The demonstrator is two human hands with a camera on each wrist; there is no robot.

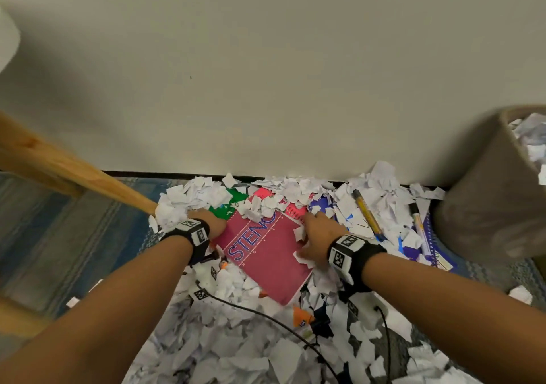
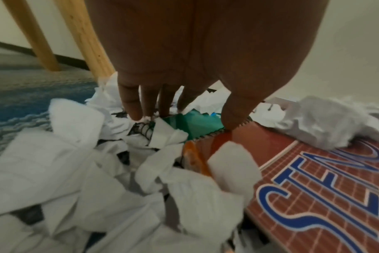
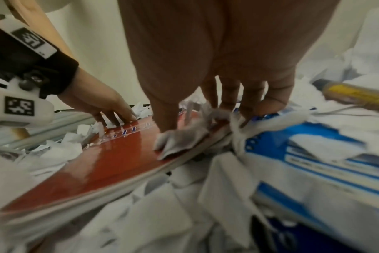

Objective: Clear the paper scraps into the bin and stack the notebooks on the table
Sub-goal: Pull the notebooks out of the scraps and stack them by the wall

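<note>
Evidently both hands (image 1: 212,224) (image 1: 319,236) on red notebook (image 1: 266,253)

The red STENO notebook (image 1: 267,253) lies tilted among white paper scraps (image 1: 224,351) on the floor before me; a grey bin (image 1: 484,206) of scraps stands right.

a carpeted room indoors: blue patterned carpet (image 1: 74,221), plain wall (image 1: 266,73), wooden furniture leg (image 1: 74,174).
</note>
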